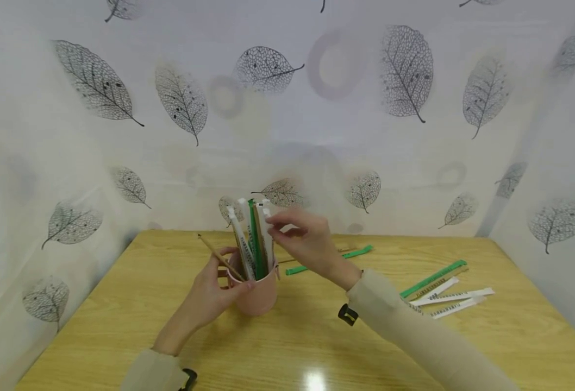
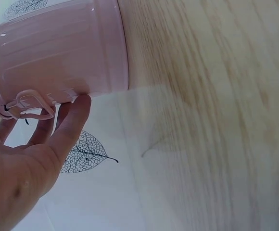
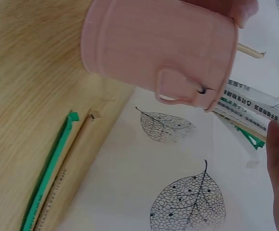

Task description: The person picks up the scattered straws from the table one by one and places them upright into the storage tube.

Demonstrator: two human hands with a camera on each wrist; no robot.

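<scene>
A small pink metal bucket (image 1: 258,300) stands upright on the table, with paper-wrapped straws in white, green and brown rising out of it. My left hand (image 1: 211,293) holds its left side, thumb at the near rim and fingers round the far side, by a wire handle (image 2: 33,103). A brown straw (image 1: 219,255) leans out leftward over that hand. At the bucket's right, my right hand (image 1: 307,239) pinches the upper end of a white-wrapped straw (image 3: 255,103) between thumb and fingers. This straw's lower end is hidden inside the bucket.
Right of the bucket, a green straw (image 1: 336,260) and a brown one lie on the wooden table (image 1: 317,336), partly behind my right hand. Farther right is a loose pile of several wrapped straws (image 1: 456,296). A leaf-patterned sheet (image 1: 317,125) hangs behind the table.
</scene>
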